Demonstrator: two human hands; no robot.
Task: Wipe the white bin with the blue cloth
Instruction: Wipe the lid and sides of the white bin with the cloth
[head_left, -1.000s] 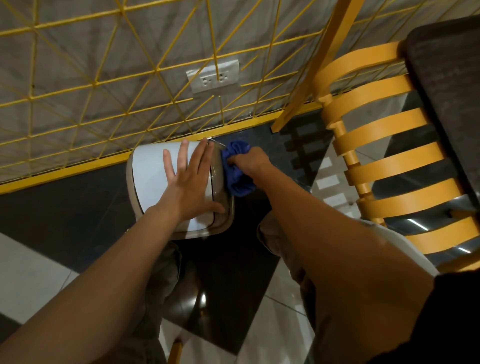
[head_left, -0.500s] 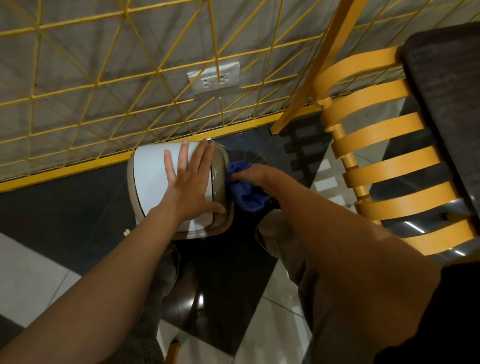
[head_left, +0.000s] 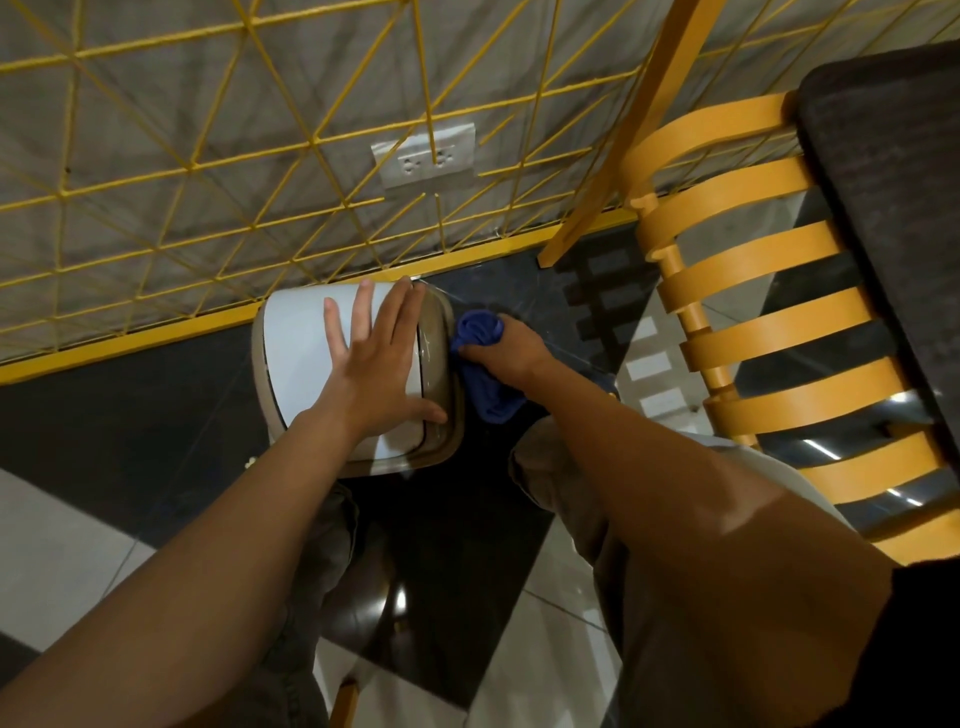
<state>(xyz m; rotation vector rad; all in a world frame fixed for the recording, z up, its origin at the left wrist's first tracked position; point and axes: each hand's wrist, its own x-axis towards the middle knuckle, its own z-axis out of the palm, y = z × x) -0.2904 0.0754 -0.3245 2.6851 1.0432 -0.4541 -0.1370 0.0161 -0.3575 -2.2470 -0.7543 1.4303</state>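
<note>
The white bin (head_left: 298, 353) with a beige rim stands on the dark floor against the yellow wire fence. My left hand (head_left: 379, 364) lies flat on its lid, fingers spread, thumb near the front rim. A bunched blue cloth (head_left: 483, 395) is pressed against the bin's right side. My right hand (head_left: 511, 351) grips the cloth, knuckles up, just right of the rim.
A yellow slatted chair (head_left: 769, 322) stands close on the right, beside a dark tabletop (head_left: 893, 182). The yellow wire fence (head_left: 234, 156) and a wall socket (head_left: 423, 156) are behind the bin. My knees are below, over black and white floor tiles (head_left: 62, 561).
My right hand with the cloth slid down the bin's right side, then came back up a little. The left hand stayed on the lid.
</note>
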